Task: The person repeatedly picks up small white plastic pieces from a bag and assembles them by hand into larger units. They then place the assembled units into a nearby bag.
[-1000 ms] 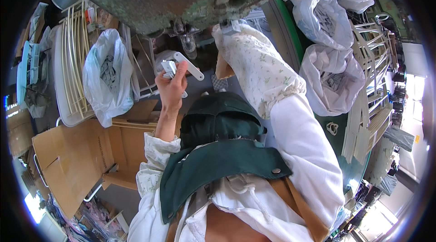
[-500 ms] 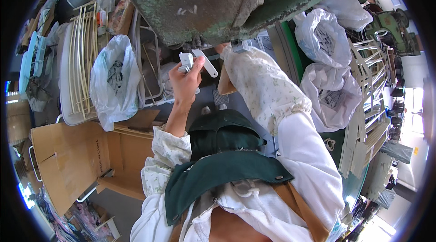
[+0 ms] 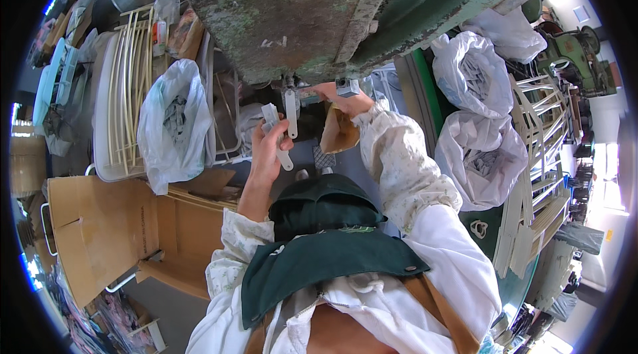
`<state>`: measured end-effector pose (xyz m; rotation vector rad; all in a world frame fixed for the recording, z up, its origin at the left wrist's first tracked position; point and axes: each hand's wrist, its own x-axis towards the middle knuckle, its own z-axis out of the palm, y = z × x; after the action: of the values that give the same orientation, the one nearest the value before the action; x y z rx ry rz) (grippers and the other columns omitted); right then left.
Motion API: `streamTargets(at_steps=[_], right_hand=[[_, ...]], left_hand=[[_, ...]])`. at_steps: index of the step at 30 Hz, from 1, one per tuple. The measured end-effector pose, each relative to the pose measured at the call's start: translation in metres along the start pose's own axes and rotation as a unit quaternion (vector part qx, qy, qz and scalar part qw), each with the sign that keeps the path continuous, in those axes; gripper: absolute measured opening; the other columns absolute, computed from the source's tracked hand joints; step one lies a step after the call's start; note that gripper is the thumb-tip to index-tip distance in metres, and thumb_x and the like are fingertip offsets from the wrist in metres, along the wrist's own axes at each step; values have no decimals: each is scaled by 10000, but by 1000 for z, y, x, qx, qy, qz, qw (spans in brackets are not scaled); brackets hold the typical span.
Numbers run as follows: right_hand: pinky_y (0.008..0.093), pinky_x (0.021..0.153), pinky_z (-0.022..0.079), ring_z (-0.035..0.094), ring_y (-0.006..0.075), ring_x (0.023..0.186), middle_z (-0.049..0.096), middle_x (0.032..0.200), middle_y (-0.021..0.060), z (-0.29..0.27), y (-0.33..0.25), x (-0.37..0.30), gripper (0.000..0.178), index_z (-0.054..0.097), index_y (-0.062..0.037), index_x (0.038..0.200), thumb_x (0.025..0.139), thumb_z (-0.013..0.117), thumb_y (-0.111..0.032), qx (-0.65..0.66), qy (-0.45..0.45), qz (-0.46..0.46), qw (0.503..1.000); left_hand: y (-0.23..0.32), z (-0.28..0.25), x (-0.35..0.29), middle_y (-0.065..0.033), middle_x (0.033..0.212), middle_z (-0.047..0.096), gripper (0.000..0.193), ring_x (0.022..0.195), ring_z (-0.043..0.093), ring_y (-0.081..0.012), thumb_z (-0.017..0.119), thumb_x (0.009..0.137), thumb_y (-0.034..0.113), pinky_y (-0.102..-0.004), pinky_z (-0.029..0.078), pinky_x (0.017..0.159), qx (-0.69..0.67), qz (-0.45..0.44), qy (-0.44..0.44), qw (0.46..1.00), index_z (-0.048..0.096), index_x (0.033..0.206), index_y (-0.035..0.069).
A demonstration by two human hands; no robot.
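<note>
My left hand (image 3: 268,148) is closed around several flat, pale strips (image 3: 271,120) with rounded, holed ends. One more pale strip (image 3: 291,113) stands upright at its fingertips, its upper end just below the machine's underside. My right hand (image 3: 347,97) reaches in beneath the green, worn machine (image 3: 286,15), its fingers pointing left. Machine parts partly cover those fingers, so I cannot make out whether they hold anything. Below the right hand hangs a brown, folded piece (image 3: 340,132) that looks like card or leather.
A white bag of small grey pieces (image 3: 174,161) stands on the left, beside a tub of long pale strips (image 3: 100,148). An open cardboard box (image 3: 100,228) sits nearer. To the right are white bags (image 3: 458,174) of grey pieces and stacked pale slats (image 3: 531,201).
The strip at my left fingertips has turned from slanted to upright. My left hand has rotated and lowered slightly in view. More of my right hand shows under the machine.
</note>
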<state>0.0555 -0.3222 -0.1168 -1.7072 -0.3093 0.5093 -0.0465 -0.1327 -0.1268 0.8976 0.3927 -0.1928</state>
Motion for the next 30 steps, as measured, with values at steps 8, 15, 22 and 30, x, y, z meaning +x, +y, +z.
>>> streamTargets(at_steps=[8, 15, 22, 30], right_hand=[[241, 487, 321, 403, 77, 527, 455, 568, -26, 6, 13, 11, 103, 670, -51, 778, 836, 642, -132, 9, -41, -31, 999], [255, 491, 362, 394, 88, 544, 418, 589, -24, 20, -1, 23, 209, 643, -37, 902, 852, 656, -239, -110, 3, 86, 990], [271, 533, 414, 497, 88, 619, 578, 674, -9, 5, -2, 5, 279, 639, -22, 876, 874, 643, -301, -24, -17, -141, 990], [240, 579, 455, 558, 82, 666, 632, 808, 25, 16, -17, -73, 364, 642, -6, 1012, 860, 678, -334, -3, -119, 52, 992]], left_hand=[[-3, -25, -12, -104, 880, 554, 175, 696, 494, -162, 484, 871, 23, -316, 390, 644, -80, -74, -150, 983, 522, 1029, -43], [-17, -26, -33, -79, 920, 566, 256, 767, 567, -183, 503, 943, 122, -313, 462, 695, 74, -30, -119, 990, 501, 1166, -3], [-18, -5, -79, 3, 618, 407, 119, 405, 345, -62, 522, 948, 161, -205, 254, 364, 36, -65, -85, 994, 435, 945, 80], [-42, 12, -85, 21, 728, 453, 147, 625, 406, -58, 515, 959, 199, -226, 338, 564, 255, 36, -46, 965, 480, 945, 57]])
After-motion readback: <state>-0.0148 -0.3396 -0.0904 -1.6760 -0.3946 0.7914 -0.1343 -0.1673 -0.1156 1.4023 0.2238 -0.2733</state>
